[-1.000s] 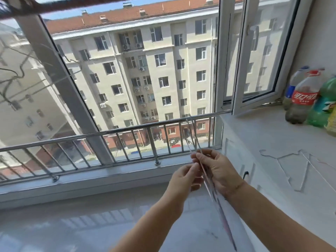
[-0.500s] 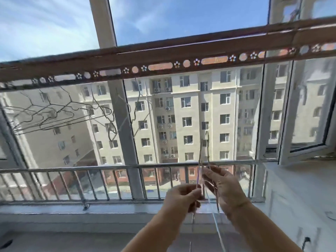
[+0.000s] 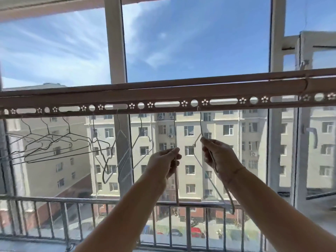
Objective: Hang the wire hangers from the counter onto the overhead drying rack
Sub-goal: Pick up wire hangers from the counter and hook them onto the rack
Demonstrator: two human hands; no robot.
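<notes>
Up at the overhead drying rack (image 3: 163, 91), both hands are raised just under the strip of punched holes (image 3: 223, 101). The left grip (image 3: 163, 162) is pinching a wire hanger (image 3: 176, 188) that's turned edge-on, so it just looks like a thin line running up to the bottom edge of the strip and down past the wrist. The right grip (image 3: 220, 159) is closed on the neck of a second hanger (image 3: 200, 124), thumb and fingertips right at the twist. Its hook reaches the strip just below a round hole, but honestly I can't tell if it's actually through. The body of that one dangles down along the forearm.

Further left there's already a bunch of hangers on the rack: a cluster (image 3: 54, 146) swung out almost flat, plus a few more (image 3: 123, 155) hanging tilted closer to the left grip. Behind all that is the balcony railing (image 3: 91, 199) and an apartment block (image 3: 218, 160) across the street.
</notes>
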